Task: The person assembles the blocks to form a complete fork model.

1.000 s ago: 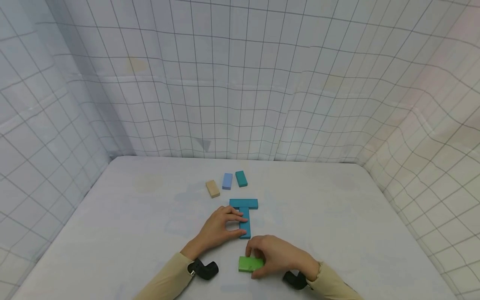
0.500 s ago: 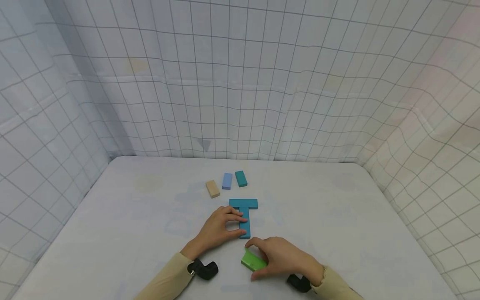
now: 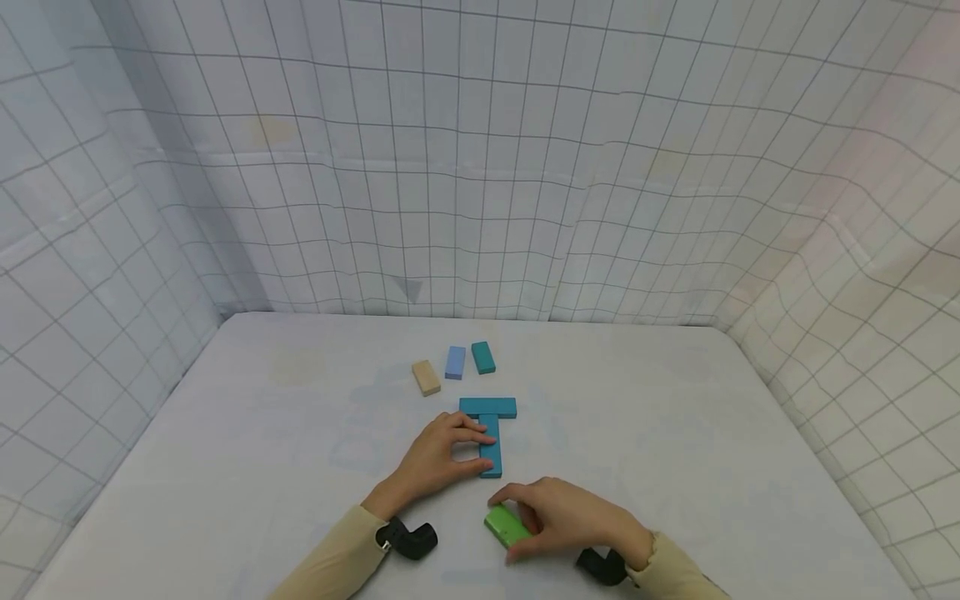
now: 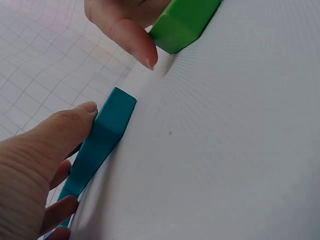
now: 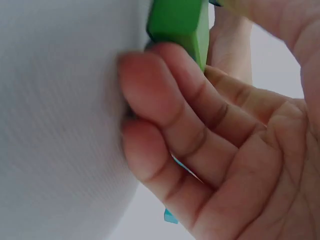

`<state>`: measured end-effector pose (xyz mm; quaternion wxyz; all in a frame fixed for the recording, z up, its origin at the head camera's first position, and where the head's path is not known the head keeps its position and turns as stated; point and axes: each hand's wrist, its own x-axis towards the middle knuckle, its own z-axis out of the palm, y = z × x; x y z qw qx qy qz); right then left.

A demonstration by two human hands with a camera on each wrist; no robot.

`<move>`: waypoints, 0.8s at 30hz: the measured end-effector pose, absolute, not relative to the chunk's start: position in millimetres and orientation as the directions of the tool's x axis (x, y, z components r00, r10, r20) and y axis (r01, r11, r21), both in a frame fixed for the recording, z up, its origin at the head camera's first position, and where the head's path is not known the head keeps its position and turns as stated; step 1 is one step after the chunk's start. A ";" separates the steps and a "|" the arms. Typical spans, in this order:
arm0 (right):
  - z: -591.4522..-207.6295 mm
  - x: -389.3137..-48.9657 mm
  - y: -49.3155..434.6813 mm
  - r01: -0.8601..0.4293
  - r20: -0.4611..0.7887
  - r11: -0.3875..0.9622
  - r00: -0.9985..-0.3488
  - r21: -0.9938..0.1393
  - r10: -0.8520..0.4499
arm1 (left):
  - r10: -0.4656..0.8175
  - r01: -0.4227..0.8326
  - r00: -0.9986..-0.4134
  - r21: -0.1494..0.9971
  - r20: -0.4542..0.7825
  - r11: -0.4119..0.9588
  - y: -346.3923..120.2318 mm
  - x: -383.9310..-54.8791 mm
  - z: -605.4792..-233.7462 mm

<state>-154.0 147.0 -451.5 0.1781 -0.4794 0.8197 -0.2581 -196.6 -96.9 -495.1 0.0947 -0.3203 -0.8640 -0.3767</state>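
Note:
Two blue blocks lie in a T: a crosswise block (image 3: 487, 406) at the top, a lengthwise block (image 3: 491, 458) below it. My left hand (image 3: 431, 458) rests on the lengthwise block from the left, with thumb and fingertips on it. The left wrist view shows this block (image 4: 107, 125) with my thumb (image 4: 70, 122) against it. My right hand (image 3: 566, 521) holds a green block (image 3: 506, 525) by its ends between thumb and index finger, slanted, just below the T. In the right wrist view the green block (image 5: 177, 22) is cut off by the top edge.
Behind the T stand a tan block (image 3: 426, 377), a light blue block (image 3: 455, 362) and a teal block (image 3: 483, 357). White table (image 3: 637, 417) surrounds the blocks. Grid-patterned sheets (image 3: 480, 167) hang at the back and both sides.
My right hand has turned the green block from lying crosswise to a slant and shifted slightly right. The left hand and the blue blocks have stayed in place.

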 end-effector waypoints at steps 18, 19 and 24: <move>-445.0 -154.3 153.6 -0.733 -0.079 0.401 -0.432 -0.550 -0.898 | 0.479 0.617 -0.784 0.588 0.395 0.524 -97.9 -198.1 -497.4; -445.3 -154.2 153.7 -0.739 -0.071 0.403 -0.437 -0.539 -0.897 | 0.479 0.614 -0.785 0.589 0.392 0.525 -97.9 -198.5 -497.6; -446.0 -154.6 154.0 -0.743 -0.049 0.421 -0.466 -0.521 -0.883 | 0.479 0.611 -0.787 0.593 0.389 0.524 -97.2 -198.5 -496.7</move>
